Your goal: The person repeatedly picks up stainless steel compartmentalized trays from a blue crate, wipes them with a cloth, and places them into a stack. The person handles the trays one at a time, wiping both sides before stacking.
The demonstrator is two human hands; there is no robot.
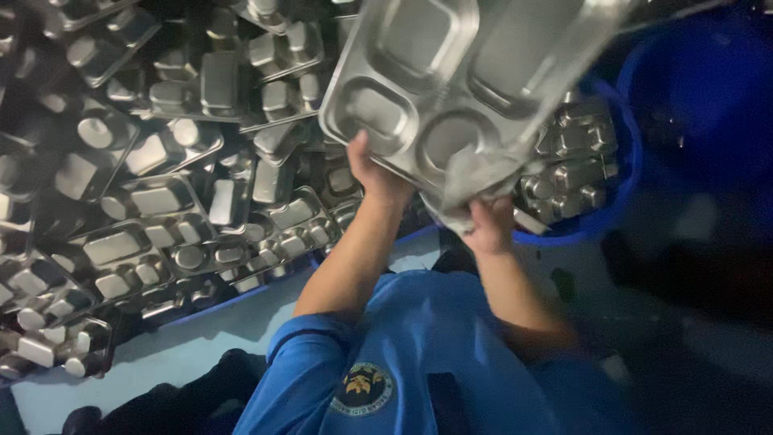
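Dim light falls on a big heap of steel trays [161, 201], lying upside down and overlapping across the left of the view. I see my left hand [374, 173] closed on the lower edge of one compartment tray [451, 72], held up and tilted above the heap. My right hand [489, 225] is clamped on a grey cloth [475, 173] pressed against that tray's round compartment. Beside it a blue tub [604, 217] holds more trays.
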